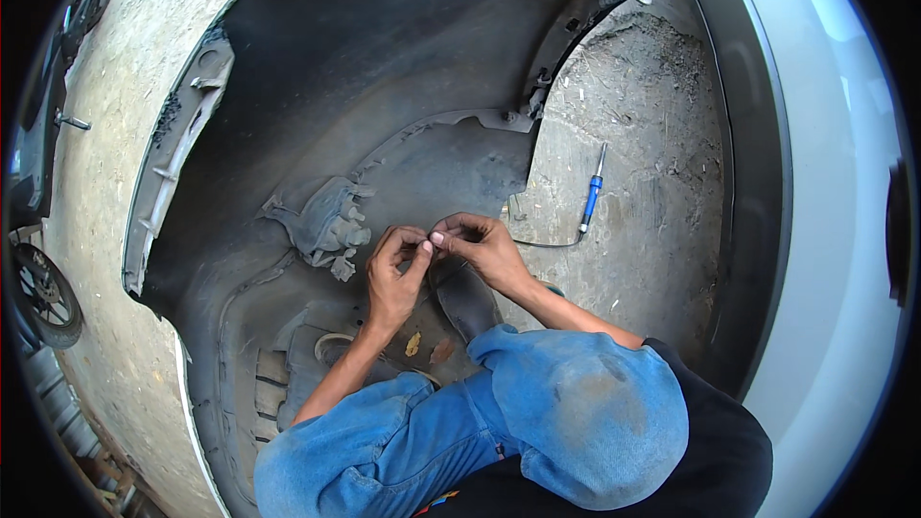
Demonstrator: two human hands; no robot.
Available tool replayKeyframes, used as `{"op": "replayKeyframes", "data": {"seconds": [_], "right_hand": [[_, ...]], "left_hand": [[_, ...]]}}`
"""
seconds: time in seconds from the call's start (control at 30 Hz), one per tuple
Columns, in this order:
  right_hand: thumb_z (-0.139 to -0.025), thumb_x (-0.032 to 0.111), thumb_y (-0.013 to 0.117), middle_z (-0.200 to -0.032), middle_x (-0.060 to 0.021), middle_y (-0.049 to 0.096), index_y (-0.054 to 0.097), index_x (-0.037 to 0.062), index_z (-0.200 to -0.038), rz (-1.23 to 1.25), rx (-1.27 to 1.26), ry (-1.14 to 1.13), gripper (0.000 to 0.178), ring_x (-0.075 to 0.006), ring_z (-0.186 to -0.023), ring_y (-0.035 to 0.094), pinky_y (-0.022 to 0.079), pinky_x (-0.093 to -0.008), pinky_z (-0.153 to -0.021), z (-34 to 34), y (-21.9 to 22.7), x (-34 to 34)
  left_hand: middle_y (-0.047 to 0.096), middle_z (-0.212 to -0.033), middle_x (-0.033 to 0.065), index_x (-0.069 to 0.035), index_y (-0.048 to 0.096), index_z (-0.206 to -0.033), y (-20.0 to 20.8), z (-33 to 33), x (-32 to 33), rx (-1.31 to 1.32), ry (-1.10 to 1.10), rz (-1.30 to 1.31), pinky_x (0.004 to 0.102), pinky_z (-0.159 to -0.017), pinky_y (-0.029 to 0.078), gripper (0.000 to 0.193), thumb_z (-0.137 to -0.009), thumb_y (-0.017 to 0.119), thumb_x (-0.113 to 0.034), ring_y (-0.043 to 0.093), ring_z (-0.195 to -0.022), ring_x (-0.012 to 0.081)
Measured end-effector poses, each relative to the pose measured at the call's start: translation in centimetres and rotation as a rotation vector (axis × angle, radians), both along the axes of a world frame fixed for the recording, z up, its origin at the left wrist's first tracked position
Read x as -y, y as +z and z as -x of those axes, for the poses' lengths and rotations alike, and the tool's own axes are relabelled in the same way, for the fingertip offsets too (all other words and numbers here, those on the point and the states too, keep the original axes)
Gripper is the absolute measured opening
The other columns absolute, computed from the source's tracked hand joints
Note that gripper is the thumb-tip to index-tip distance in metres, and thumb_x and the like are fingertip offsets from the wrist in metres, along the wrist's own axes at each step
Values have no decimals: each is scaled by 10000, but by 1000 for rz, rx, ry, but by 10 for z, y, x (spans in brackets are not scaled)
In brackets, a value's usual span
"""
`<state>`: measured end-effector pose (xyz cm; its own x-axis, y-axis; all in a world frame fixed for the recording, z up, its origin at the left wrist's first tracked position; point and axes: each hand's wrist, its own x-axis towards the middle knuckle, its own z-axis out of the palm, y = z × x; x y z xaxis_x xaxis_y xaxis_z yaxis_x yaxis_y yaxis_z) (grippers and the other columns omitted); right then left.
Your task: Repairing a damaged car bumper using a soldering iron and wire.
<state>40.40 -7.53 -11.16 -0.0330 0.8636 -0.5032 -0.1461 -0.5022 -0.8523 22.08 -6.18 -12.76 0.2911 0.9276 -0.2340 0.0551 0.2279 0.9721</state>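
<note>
My left hand [393, 273] and my right hand [484, 247] meet at the fingertips in front of my knees. Thumb and forefinger of each are pinched together around a tiny dark thing, too small and too covered to name. Below and beyond them lies a large dark moulded panel [365, 48], like a vehicle body part with its inner side up. Just left of my left hand, a grey lumpy bundle [331, 221] rests on the panel. To the right of my right hand, a blue-handled soldering iron [592, 200] lies on the floor, its thin tip pointing away.
A black cord [549, 245] runs from the soldering iron toward my right hand. A pale car body [815, 134] with dark lower trim stands along the right. Motorcycle parts and a wheel [46, 293] are at the far left. Dry leaves [413, 343] lie between my shoes.
</note>
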Motion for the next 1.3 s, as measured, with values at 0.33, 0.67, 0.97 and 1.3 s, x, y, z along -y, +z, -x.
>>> {"op": "replayKeyframes", "data": {"seconds": [0.33,0.67,0.97,1.3], "right_hand": [[-941,149,767,-936,-64,728,756,25,-1135,-171,223,299,230,-192,-889,715,550,-320,-820,0,49,-11],[-878,43,799,-945,-112,741,770,29,-1030,-827,555,312,156,-231,-809,729,565,-332,-705,14,119,-66],[-871,18,819,-939,-52,767,764,18,-1032,-882,573,116,170,-92,-748,672,543,-251,-716,49,267,-134],[-825,125,847,-967,-53,687,817,83,-976,-1150,1165,333,159,-227,-992,588,510,-374,-878,71,293,-171]], "left_hand": [[649,-1102,59,-35,657,-1168,-20,33,9,690,-159,465,355,-875,533,181,-1050,638,-171,638,-1024,182],[646,-979,53,-36,676,-990,-31,37,-5,203,-253,456,386,-775,527,287,-1019,668,-321,635,-907,192],[658,-1244,243,25,559,-1414,-9,62,-4,-519,-492,-10,420,-968,542,696,-1012,627,-539,675,-1141,358],[723,-1062,142,-38,673,-1267,274,112,-107,-408,-58,-1108,423,-860,588,498,-876,824,-308,733,-951,299]]}}
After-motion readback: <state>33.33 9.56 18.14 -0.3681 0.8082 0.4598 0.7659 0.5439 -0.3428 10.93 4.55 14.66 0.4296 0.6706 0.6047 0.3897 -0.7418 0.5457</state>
